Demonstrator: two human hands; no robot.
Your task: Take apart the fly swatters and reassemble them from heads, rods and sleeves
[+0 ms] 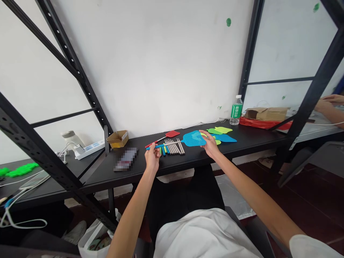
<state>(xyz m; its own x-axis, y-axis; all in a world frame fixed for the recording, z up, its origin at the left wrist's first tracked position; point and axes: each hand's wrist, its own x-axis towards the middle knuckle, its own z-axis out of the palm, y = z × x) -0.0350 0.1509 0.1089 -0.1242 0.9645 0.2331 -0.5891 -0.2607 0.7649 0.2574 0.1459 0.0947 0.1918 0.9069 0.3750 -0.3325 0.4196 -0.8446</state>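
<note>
A blue fly swatter (192, 138) with a perforated head and a metal shaft is held level above the black table. My left hand (153, 157) is closed around its blue handle. The fingers of my right hand (210, 143) pinch the far edge of its head. Below the shaft lie several metal rods (174, 147) in a row, with blue, green and yellow handles (165, 149) beside them. A red fly swatter (172, 134) rests behind. Loose blue (227, 138) and yellow-green swatter heads (224, 130) are spread to the right of my right hand.
On the black table (107, 175) stand a small cardboard box (117, 139) and a blurred flat object (126, 159) at left. A water bottle (236, 110) and a larger carton (266, 113) are at right. Black metal posts (77, 68) flank the table. Another person's arm (331, 111) shows far right.
</note>
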